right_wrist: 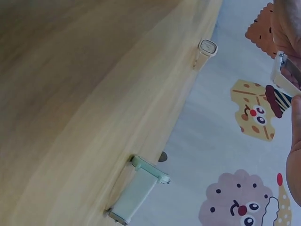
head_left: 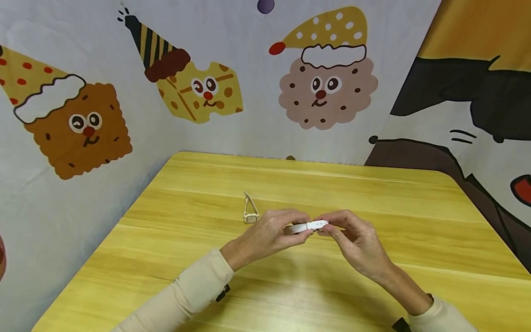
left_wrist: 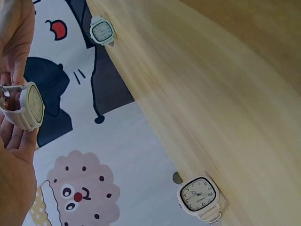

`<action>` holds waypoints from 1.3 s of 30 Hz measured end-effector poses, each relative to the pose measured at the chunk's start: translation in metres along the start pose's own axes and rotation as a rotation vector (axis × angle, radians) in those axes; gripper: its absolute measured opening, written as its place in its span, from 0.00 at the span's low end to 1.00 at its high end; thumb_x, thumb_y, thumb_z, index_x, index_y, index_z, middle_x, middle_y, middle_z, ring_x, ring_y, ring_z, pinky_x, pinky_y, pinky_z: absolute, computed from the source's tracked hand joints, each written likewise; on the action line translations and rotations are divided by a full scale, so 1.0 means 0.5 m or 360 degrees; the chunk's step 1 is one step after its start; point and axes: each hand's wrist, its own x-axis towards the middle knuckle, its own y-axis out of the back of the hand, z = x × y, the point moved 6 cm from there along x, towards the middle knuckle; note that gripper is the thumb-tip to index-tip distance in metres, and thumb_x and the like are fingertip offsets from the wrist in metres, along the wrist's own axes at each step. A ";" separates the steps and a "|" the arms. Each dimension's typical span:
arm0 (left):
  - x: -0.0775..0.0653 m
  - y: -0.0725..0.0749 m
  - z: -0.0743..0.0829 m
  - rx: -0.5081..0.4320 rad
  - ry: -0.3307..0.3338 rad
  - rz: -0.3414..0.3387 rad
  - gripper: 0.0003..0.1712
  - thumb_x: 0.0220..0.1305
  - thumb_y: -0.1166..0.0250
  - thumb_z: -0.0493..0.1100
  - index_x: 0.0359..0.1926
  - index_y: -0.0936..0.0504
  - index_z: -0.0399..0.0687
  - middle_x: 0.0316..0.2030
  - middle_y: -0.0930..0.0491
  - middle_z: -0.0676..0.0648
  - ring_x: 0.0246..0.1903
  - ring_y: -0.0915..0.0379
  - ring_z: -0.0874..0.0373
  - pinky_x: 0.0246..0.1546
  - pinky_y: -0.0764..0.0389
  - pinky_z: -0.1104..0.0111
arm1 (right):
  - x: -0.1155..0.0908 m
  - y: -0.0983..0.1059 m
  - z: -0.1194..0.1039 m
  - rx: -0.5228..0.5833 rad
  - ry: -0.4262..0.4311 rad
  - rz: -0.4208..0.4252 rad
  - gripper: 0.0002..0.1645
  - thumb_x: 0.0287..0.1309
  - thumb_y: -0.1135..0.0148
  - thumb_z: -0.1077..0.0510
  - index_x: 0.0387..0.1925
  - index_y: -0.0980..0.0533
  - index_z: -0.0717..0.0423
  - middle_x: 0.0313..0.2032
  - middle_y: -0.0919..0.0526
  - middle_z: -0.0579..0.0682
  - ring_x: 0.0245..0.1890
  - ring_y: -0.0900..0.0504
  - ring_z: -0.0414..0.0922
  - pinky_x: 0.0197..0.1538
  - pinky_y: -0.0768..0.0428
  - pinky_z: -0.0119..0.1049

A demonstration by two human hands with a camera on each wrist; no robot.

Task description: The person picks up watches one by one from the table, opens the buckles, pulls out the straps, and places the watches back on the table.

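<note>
My left hand (head_left: 271,234) and right hand (head_left: 361,244) hold a white wristwatch (head_left: 317,225) between them, raised over the table. The left fingers and thumb grip its looped band. My right thumb and fingertips pinch the tapered strap end, which has small holes. In the left wrist view, the watch's square case (left_wrist: 35,106) faces sideways, with the buckle hardware beside the fingers. The fingers hide most of the watch in the head view. Left of my hands, a cream wristwatch (head_left: 251,218) with a square dial sits on the table, its band standing in a loop.
A pale green wristwatch (right_wrist: 138,188) also rests on the wooden table (head_left: 186,184), hidden by my hands in the head view. Behind the table hangs a white cloth (head_left: 257,133) printed with cartoon biscuits and cheese.
</note>
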 end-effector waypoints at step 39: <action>0.007 0.006 0.001 -0.0421 0.0345 0.0200 0.14 0.68 0.35 0.29 0.53 0.22 0.38 0.32 0.17 0.49 0.35 0.19 0.64 0.41 0.15 0.67 | 0.001 -0.020 -0.001 -0.0453 -0.0076 0.0150 0.22 0.53 0.31 0.79 0.47 0.19 0.57 0.42 0.14 0.51 0.37 0.15 0.45 0.44 0.16 0.34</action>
